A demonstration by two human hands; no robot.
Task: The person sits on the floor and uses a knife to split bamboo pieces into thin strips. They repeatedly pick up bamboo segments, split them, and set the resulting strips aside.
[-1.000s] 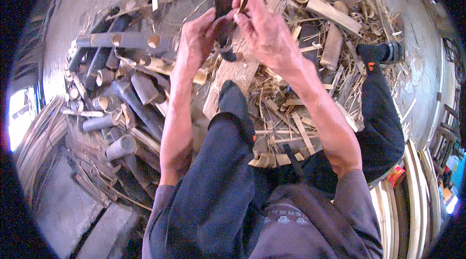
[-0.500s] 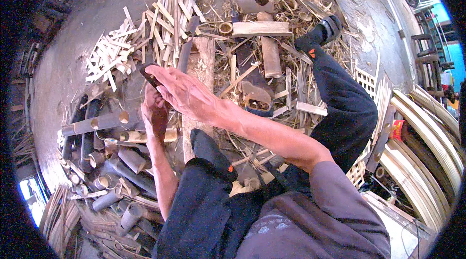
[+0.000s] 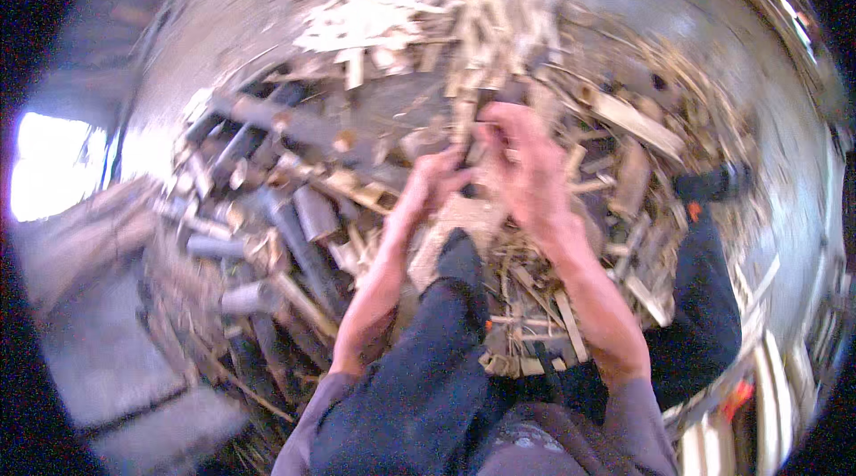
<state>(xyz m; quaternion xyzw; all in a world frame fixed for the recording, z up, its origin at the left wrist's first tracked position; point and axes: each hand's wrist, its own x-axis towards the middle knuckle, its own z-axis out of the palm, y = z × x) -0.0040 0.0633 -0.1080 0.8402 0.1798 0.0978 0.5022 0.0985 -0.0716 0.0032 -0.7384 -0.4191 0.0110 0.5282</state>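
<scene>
While half a second ago the right forearm crossed leftward and both hands met near the dark bamboo tubes (image 3: pixel 312 213), the arms now come up side by side, the left hand (image 3: pixel 437 177) and the right hand (image 3: pixel 528 164) near each other above the wooden plank (image 3: pixel 464 217), and the whole view has swung and blurred. The right hand's fingers are curled, with a dark object (image 3: pixel 502 94) just beyond their tips; the blur hides whether they are clamped on it. The left hand is turned inward, and I cannot tell whether its fingers are apart or closed on something. A pale print (image 3: pixel 526 440) on the grey shirt (image 3: pixel 637 427) is too smeared to read, and a red patch (image 3: pixel 736 398) at lower right shows no legible writing. Counted, there are two hands, two legs in dark trousers (image 3: pixel 401 387), two small orange marks (image 3: pixel 695 210), one near each ankle, one plank, and two piles of strips beyond the hands: a white pile (image 3: pixel 366 21) to the left and a tan pile (image 3: pixel 499 21) ahead. Several tubes lie at left, too blurred to number, and one pale split piece (image 3: pixel 637 127) lies right of the right hand
</scene>
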